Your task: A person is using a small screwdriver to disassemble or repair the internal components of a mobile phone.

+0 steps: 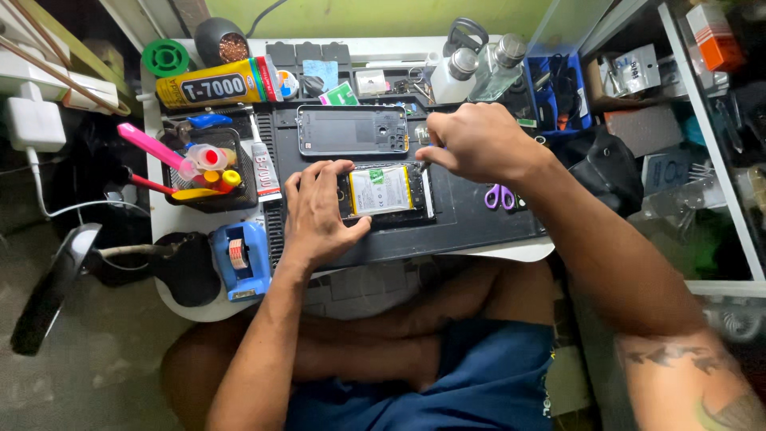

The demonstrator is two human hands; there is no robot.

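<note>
Left hand (319, 211): we see it pressing down the opened phone (384, 191) on the black mat (471, 219).
Right hand (477, 142): closed in a pinch at the phone's top corner; we cannot tell what it holds.

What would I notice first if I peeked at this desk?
Probably the opened phone in the middle of the dark mat, its battery showing. The left hand steadies it while the right hand works at its upper right corner. Behind it, at the mat's left, lies a big yellow glue tube.

left hand (319, 211) steadies opened phone (384, 191); right hand (477, 142) at its top corner; black mat (471, 219)
</note>
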